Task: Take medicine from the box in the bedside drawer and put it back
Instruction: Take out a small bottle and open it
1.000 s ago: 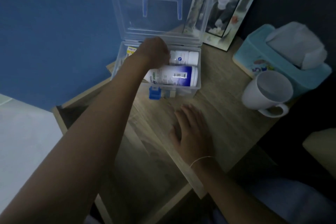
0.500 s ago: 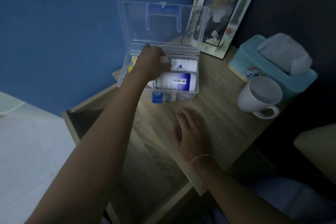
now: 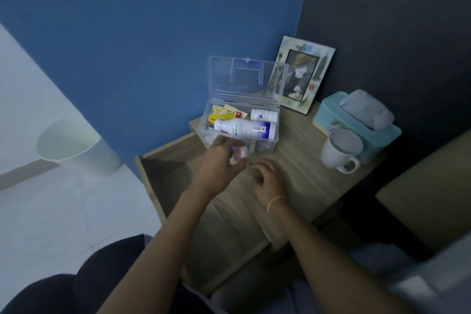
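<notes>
One clear box [image 3: 265, 146], lid up, stood on the worktop [image 3: 305, 181]; two bottles [image 3: 246, 129] lay inside. One mug [image 3: 340, 151], one tissue box [image 3: 356, 122]. Left hand [image 3: 224, 160]: fingers curled round something small and blurred, cannot tell what. Right hand [image 3: 270, 178]: fingers loosely spread, empty.

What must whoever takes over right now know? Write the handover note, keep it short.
Left hand: in front of the clear box, fingers curled, maybe pinching something small; too blurred to tell.
Right hand: loose at the tabletop, empty.
Done: box is on the tabletop, lid open; large bottle, small bottle and yellow packets inside. Drawer open.
Left: confirm medicine is out, return it, shut box, stow in drawer.
</notes>
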`<state>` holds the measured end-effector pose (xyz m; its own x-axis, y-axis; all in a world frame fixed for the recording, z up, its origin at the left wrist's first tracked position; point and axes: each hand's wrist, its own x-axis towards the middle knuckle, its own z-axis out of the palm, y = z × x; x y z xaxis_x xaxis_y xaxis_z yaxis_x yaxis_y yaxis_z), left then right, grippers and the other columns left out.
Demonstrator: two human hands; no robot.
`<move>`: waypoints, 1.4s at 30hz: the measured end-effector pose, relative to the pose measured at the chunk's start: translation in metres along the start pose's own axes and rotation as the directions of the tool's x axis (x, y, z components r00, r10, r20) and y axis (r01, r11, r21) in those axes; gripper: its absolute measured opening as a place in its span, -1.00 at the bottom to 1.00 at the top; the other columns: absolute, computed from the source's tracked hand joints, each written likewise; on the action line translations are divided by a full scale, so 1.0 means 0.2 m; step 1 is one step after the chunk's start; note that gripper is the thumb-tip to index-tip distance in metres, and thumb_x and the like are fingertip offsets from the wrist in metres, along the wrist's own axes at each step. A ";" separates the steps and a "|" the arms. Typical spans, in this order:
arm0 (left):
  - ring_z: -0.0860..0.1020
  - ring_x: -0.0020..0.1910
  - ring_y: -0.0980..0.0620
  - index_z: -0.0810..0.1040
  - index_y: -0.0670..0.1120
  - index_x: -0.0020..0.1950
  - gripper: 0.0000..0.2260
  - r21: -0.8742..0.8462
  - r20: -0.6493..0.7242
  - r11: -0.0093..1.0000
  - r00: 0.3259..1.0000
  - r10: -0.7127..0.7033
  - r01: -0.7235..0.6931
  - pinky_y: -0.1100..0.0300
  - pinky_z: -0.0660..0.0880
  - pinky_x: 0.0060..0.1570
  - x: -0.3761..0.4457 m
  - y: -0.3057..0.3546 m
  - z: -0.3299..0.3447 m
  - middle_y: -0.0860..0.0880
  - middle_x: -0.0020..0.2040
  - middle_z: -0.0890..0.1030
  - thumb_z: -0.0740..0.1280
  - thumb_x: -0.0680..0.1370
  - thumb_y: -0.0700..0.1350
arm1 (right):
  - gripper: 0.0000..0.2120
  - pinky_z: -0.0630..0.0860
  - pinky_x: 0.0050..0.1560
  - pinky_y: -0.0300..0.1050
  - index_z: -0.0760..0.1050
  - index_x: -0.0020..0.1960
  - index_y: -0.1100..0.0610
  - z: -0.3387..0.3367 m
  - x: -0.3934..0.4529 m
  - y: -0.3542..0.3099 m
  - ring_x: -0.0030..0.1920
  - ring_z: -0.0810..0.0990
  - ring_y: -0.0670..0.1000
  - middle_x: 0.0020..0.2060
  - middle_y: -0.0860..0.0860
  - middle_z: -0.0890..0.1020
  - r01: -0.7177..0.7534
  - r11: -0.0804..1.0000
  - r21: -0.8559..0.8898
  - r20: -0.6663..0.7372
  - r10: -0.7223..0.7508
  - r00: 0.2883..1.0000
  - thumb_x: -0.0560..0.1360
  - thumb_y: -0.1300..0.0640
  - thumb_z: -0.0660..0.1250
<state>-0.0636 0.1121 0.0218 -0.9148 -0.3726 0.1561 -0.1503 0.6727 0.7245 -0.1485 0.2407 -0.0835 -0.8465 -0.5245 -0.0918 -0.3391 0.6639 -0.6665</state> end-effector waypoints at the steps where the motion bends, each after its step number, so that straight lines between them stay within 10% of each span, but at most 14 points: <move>1: 0.60 -0.10 -0.02 0.58 -0.07 0.14 -0.73 -0.004 -0.006 1.000 1.000 -0.001 0.001 0.05 0.58 0.05 -0.03 0.00 -0.01 -0.10 0.08 0.54 0.40 0.44 -0.16 | -0.77 0.45 0.26 0.00 0.59 0.13 0.23 -0.05 0.00 -0.07 0.23 0.53 0.16 0.16 0.17 0.62 -0.119 0.954 0.275 0.033 0.115 0.993 0.50 0.26 0.31; 5: 0.60 -0.04 0.06 0.56 -0.02 0.17 -0.72 0.001 0.031 0.999 0.998 0.049 -0.049 0.50 0.42 -0.07 -0.14 0.04 -0.03 -0.04 0.08 0.61 0.39 0.46 -0.09 | -0.78 0.62 -0.22 -0.13 0.61 -0.01 0.15 -0.18 -0.16 -0.25 -0.24 0.67 0.02 -0.21 0.08 0.71 -0.419 0.304 0.856 0.368 0.212 0.905 0.51 0.00 0.32; 9: 0.55 -0.01 0.13 0.56 0.06 0.13 -0.77 -0.001 0.090 0.991 0.987 0.134 -0.135 0.45 0.40 -0.05 -0.19 0.11 -0.04 0.01 0.07 0.61 0.38 0.48 -0.05 | -0.58 0.58 -0.28 -0.21 0.60 0.07 0.18 -0.22 -0.31 -0.26 -0.26 0.63 -0.05 -0.19 0.06 0.68 -0.456 0.054 0.888 0.449 0.109 0.887 0.35 -0.08 0.44; 22: 0.50 -0.01 -0.01 0.52 -0.16 0.07 -0.69 0.210 0.048 0.972 0.994 0.098 -0.106 0.22 0.41 -0.03 -0.22 0.21 0.04 -0.11 0.01 0.56 0.23 0.57 0.07 | -0.64 0.61 -0.11 -0.16 0.67 0.05 0.14 -0.28 -0.38 -0.20 0.01 0.69 0.00 0.00 0.07 0.71 -0.424 0.008 0.906 0.424 -0.016 0.905 0.37 -0.07 0.47; 26: 0.49 0.14 -0.01 0.38 -0.08 0.35 -0.56 0.082 0.117 0.993 0.990 0.076 -0.086 0.22 0.38 0.04 -0.23 0.22 0.05 -0.07 0.24 0.49 0.25 0.55 0.11 | -0.61 0.61 -0.04 -0.11 0.64 0.10 0.12 -0.28 -0.37 -0.14 0.14 0.64 0.06 0.10 0.11 0.68 -0.411 0.028 0.911 0.412 -0.032 0.911 0.37 -0.09 0.49; 31: 0.50 0.02 0.09 0.50 -0.03 0.25 -0.70 0.097 0.244 0.979 0.958 0.152 -0.180 0.45 0.32 -0.16 -0.18 0.21 0.05 -0.03 0.17 0.57 0.35 0.51 -0.13 | -0.57 0.61 -0.07 -0.07 0.64 0.10 0.18 -0.28 -0.35 -0.07 0.09 0.66 0.10 0.08 0.15 0.68 -0.447 -0.019 0.894 0.447 0.023 0.894 0.33 -0.04 0.53; 36: 0.55 -0.17 0.08 0.54 -0.09 0.13 -0.63 0.135 0.172 0.988 0.984 0.056 -0.080 0.26 0.45 -0.20 -0.14 0.22 0.07 -0.04 0.01 0.61 0.36 0.47 0.14 | -0.68 0.62 -0.10 -0.09 0.66 0.05 0.16 -0.29 -0.35 -0.07 0.01 0.69 0.04 0.02 0.13 0.70 -0.439 -0.057 0.897 0.439 -0.005 0.898 0.36 0.02 0.48; 42: 0.49 -0.13 0.09 0.53 -0.06 0.20 -0.68 0.058 0.273 0.987 0.953 0.130 -0.151 0.24 0.42 -0.11 -0.13 0.22 0.06 -0.06 0.12 0.58 0.42 0.46 -0.16 | -0.70 0.63 -0.14 -0.09 0.66 0.01 0.21 -0.30 -0.35 -0.07 -0.02 0.70 0.06 -0.04 0.15 0.71 -0.441 -0.118 0.890 0.447 0.027 0.894 0.37 0.04 0.45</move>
<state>-0.0516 0.1599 0.0418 -0.9938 -0.0934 0.0596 -0.0320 0.7572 0.6525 -0.1095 0.2996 -0.0230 -0.5829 -0.6889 -0.4308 0.7785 -0.3217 -0.5390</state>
